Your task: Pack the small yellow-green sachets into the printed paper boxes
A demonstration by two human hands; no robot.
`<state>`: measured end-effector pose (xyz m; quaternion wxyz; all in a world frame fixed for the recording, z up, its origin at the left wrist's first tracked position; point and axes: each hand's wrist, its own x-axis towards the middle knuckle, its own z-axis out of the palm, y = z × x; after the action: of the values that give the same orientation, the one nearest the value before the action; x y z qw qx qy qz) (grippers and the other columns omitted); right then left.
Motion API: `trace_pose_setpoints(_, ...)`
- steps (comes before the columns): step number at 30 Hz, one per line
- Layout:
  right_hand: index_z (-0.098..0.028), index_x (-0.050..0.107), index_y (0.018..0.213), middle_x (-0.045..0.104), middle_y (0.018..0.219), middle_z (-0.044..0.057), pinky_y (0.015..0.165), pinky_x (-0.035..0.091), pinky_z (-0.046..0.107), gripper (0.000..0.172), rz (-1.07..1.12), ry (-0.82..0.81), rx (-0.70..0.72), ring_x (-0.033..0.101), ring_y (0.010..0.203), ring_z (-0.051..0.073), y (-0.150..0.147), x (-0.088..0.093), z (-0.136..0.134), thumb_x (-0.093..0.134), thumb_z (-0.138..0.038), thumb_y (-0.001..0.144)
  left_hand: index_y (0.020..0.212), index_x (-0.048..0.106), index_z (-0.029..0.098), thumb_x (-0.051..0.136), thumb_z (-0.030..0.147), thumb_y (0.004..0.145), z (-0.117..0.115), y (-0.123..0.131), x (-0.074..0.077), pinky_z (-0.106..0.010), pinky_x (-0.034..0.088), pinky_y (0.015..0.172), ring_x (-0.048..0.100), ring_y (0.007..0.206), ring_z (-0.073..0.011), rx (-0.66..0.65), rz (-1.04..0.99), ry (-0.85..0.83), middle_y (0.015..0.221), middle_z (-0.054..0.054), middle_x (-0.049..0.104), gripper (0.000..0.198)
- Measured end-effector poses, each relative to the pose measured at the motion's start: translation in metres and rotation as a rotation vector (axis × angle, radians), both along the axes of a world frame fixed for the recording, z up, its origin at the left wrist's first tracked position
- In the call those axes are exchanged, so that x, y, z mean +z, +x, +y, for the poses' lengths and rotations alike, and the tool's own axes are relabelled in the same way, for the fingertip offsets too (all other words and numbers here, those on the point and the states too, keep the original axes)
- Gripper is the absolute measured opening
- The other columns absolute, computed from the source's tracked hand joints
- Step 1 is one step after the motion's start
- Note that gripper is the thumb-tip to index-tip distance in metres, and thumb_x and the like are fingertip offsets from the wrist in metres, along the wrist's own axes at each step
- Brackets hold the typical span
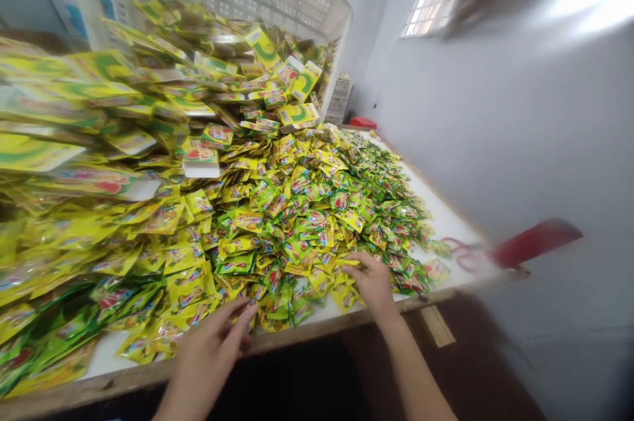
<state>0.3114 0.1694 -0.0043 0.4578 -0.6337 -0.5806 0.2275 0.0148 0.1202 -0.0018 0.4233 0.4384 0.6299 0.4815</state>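
Observation:
A large heap of small yellow and green packets point(297, 209) covers the table. My right hand point(369, 279) is over the heap's front edge, its thumb and fingertips pinched on a yellow packet point(351, 262). My left hand point(218, 342) is at the table's front edge, beside the nearest packets, its fingers curled with the thumb close to them. Whether anything small lies between its fingertips is hard to make out. Flattened yellow-green boxes point(203, 143) are piled behind and to the left of the packets.
A white perforated crate point(341, 31) full of boxes lies tipped at the back. Red-handled scissors point(463, 252) and a red object point(537, 242) are at the right corner. A wooden edge point(317, 338) runs along the table front, and a wall stands to the right.

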Motion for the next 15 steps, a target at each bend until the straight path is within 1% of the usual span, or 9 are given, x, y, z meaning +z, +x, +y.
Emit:
trace_pose_setpoints(1,-0.018,0.07,0.087,0.07,0.09,0.006,0.079,0.046,0.035,0.022,0.022,0.0,0.002,0.062,0.087,0.024,0.0,0.002,-0.007,0.064,-0.038,0.08,0.077,0.076,0.022,0.085,0.043,0.055,0.014,0.01,0.0,-0.024,0.043,0.045,0.056,0.044,-0.0163,-0.032,0.048,0.004,0.056,0.001,0.068,0.031)
trace_pose_setpoints(3,-0.018,0.07,0.097,0.07,0.096,0.007,0.079,0.049,0.034,0.025,0.109,-0.014,0.01,0.063,0.089,0.024,-0.006,0.008,-0.019,0.065,-0.036,0.079,0.074,0.074,0.022,0.082,0.042,0.059,0.036,0.027,-0.001,-0.024,0.04,0.049,0.053,0.047,-0.0155,-0.056,0.082,0.026,0.059,0.001,0.068,0.026)
trace_pose_setpoints(5,-0.019,0.065,0.108,0.069,0.095,0.005,0.074,0.05,0.031,0.033,0.315,-0.075,0.053,0.063,0.084,0.021,-0.019,0.016,-0.028,0.066,-0.031,0.078,0.072,0.072,0.021,0.081,0.041,0.063,0.046,0.037,0.001,-0.023,0.04,0.054,0.053,0.056,-0.0155,-0.061,0.05,0.045,0.066,0.0,0.067,0.024)
trace_pose_setpoints(6,-0.019,0.063,0.111,0.069,0.092,0.003,0.071,0.05,0.03,0.036,0.451,-0.118,0.096,0.063,0.079,0.019,-0.029,0.02,-0.031,0.067,-0.029,0.076,0.072,0.071,0.02,0.08,0.041,0.065,0.045,0.039,0.002,-0.022,0.039,0.057,0.053,0.061,-0.0154,-0.079,0.023,0.044,0.068,0.001,0.066,0.024)
trace_pose_setpoints(8,-0.02,0.06,0.112,0.067,0.087,0.001,0.068,0.05,0.027,0.039,0.707,-0.199,0.224,0.062,0.073,0.016,-0.053,0.027,-0.033,0.069,-0.025,0.074,0.074,0.068,0.019,0.079,0.04,0.067,0.036,0.035,0.008,-0.021,0.04,0.062,0.054,0.068,-0.0152,-0.137,-0.064,0.022,0.07,0.001,0.065,0.024)
trace_pose_setpoints(9,-0.021,0.059,0.11,0.067,0.086,0.0,0.069,0.051,0.027,0.039,0.782,-0.219,0.288,0.061,0.074,0.015,-0.067,0.029,-0.033,0.07,-0.024,0.072,0.075,0.067,0.019,0.078,0.04,0.069,0.029,0.033,0.012,-0.02,0.041,0.064,0.054,0.07,-0.0149,-0.166,-0.118,0.006,0.071,0.002,0.064,0.024)
trace_pose_setpoints(11,-0.02,0.059,0.104,0.067,0.088,0.0,0.069,0.051,0.026,0.039,0.847,-0.216,0.361,0.061,0.076,0.015,-0.094,0.03,-0.03,0.073,-0.02,0.068,0.078,0.064,0.019,0.076,0.039,0.073,0.015,0.028,0.017,-0.019,0.042,0.064,0.053,0.07,-0.0136,-0.182,-0.224,-0.021,0.072,0.003,0.062,0.024)
trace_pose_setpoints(13,-0.02,0.059,0.099,0.066,0.086,0.0,0.068,0.05,0.025,0.037,0.83,-0.191,0.345,0.062,0.077,0.015,-0.116,0.026,-0.028,0.074,-0.017,0.065,0.081,0.062,0.019,0.074,0.038,0.075,0.003,0.026,0.017,-0.018,0.041,0.063,0.052,0.07,-0.0122,-0.143,-0.314,-0.034,0.073,0.004,0.059,0.023)
trace_pose_setpoints(15,-0.019,0.059,0.095,0.066,0.083,-0.001,0.067,0.05,0.025,0.034,0.77,-0.176,0.299,0.061,0.075,0.015,-0.129,0.02,-0.027,0.074,-0.016,0.064,0.084,0.061,0.019,0.074,0.036,0.076,-0.005,0.027,0.014,-0.018,0.043,0.065,0.052,0.073,-0.0119,-0.081,-0.394,-0.039,0.077,0.004,0.058,0.023)
